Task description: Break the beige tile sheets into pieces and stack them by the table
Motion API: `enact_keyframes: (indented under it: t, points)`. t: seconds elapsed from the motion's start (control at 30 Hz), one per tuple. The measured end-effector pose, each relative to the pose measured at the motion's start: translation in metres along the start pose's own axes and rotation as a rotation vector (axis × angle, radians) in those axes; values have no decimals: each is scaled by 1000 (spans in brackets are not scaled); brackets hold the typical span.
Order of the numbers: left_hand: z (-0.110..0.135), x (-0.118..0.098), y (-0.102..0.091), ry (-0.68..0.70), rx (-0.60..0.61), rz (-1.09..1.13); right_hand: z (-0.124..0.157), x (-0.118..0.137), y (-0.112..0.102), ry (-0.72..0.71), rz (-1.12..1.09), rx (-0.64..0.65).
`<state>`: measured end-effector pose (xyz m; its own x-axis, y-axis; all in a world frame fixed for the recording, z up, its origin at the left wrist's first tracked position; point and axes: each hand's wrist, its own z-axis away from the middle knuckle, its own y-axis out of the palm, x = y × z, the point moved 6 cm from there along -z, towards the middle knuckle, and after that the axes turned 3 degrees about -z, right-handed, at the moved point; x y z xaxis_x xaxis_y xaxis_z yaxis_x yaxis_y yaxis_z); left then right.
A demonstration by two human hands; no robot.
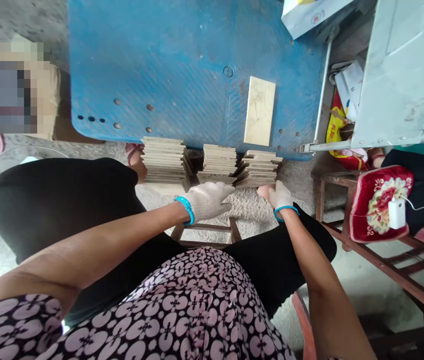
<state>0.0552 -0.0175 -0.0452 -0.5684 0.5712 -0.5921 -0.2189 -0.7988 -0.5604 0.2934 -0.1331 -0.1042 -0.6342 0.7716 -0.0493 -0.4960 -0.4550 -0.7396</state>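
Note:
My left hand [209,200], in a whitish knit glove with a blue cuff, is just in front of the middle stack of thin wooden boards [218,161]. Its fingers stretch rightward with the thumb apart, and nothing shows in them. My right hand [281,195], gloved alike, is at the near side of the right stack of boards [259,169]. Its fingers are mostly hidden, so whether it grips anything cannot be made out. A taller left stack of boards [163,160] stands beyond my left wrist. One single board [260,111] lies flat on the blue table [181,65].
A white box [311,17] sits at the table's far right. To the right are a grey metal panel [399,70], a wooden bench [320,195] and a red floral cushion [362,205] with a white device [397,213]. A cardboard box [56,100] stands left.

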Motion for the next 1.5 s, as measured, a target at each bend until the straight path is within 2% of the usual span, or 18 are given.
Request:
enact_keyframes:
  t: [0.17,0.43,0.6,0.77,0.9,1.03,1.13,1.27,1.4,1.5]
  points:
    - [3,-6,7,50,15,-32,-2,5,5,-36,-96,-55]
    - [7,-7,5,57,17,-42,-13,-6,21,-39,-224,-27]
    - [8,-11,5,70,47,-51,-5,-9,24,-22,-226,-19]
    - [7,-11,10,96,44,-76,11,-2,15,7,7,-8]
    - [5,-8,15,113,33,-118,13,14,22,-189,263,126]
    - [2,-4,16,84,40,-120,7,20,28,-289,333,178]
    - [0,-2,12,63,52,-82,5,23,17,-332,339,198]
    - [-2,3,-1,4,6,54,15,26,-20,-425,259,231]
    - [-4,6,-11,-37,-30,264,33,21,-61,-462,43,330]
    - [-8,10,-12,-77,-52,458,46,20,-85,-447,-241,418]
